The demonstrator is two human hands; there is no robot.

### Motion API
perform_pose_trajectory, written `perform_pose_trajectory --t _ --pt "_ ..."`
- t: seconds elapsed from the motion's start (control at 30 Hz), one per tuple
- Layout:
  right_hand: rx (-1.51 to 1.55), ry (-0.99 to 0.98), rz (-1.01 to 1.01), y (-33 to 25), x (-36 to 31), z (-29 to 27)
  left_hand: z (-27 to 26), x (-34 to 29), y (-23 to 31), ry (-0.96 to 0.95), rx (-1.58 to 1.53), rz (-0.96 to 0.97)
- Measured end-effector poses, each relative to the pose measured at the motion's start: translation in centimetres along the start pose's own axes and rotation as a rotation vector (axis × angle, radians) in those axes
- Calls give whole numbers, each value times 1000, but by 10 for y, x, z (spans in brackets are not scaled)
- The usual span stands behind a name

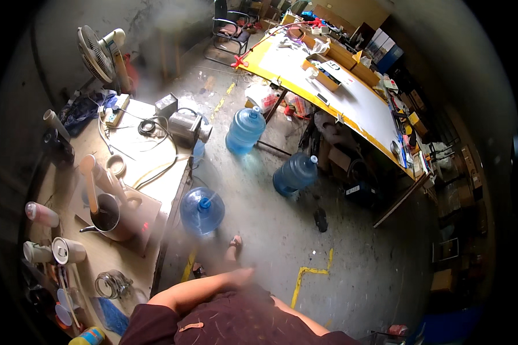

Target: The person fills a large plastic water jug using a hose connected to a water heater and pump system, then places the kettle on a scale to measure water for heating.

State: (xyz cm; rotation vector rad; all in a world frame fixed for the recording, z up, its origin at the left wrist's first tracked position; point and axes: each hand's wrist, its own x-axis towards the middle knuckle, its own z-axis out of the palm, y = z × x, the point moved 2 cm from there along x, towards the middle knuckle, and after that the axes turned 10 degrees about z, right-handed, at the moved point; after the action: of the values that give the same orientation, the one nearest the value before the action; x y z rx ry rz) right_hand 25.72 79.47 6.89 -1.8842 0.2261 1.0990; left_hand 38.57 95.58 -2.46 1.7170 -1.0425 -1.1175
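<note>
My left forearm reaches across the front of my dark maroon shirt (230, 316). My left hand (243, 278) is in front of my body, above the floor, and a smeared patch of the picture blurs its fingers. Nothing can be made out in it. Part of my right forearm (299, 315) shows at the lower edge, but the right hand is hidden. Closest to my left hand is a blue water jug (202, 211) standing on the floor beside the table. Two more jugs, one upright (246, 131) and one tilted (295, 174), are farther off.
On the wooden table (138, 118) at left are a steel pot (110, 217) on a flat cooker, a glass jar (111, 284), a white lidded tub (69, 250) and a motor-like machine (184, 126). A fan (96, 54) stands behind. A cluttered white-topped worktable (351, 106) fills the upper right.
</note>
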Motion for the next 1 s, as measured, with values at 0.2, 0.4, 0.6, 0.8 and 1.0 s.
perform_pose_trajectory --t 0.2,0.4,0.6,0.8,1.0 --pt "-50 -19 -1 2 -6 0 30 13 -32 -231 -108 136" --pt "-106 -54 -12 -4 -3 1 63 44 -67 -554 136 201" --pt "-223 48 -86 1 -35 -21 43 15 -51 -515 7 28" --pt "22 379 307 106 -60 -53 -23 -21 19 -447 -251 10" --pt "-547 129 572 109 -55 -22 -98 -112 29 -73 -67 -76"
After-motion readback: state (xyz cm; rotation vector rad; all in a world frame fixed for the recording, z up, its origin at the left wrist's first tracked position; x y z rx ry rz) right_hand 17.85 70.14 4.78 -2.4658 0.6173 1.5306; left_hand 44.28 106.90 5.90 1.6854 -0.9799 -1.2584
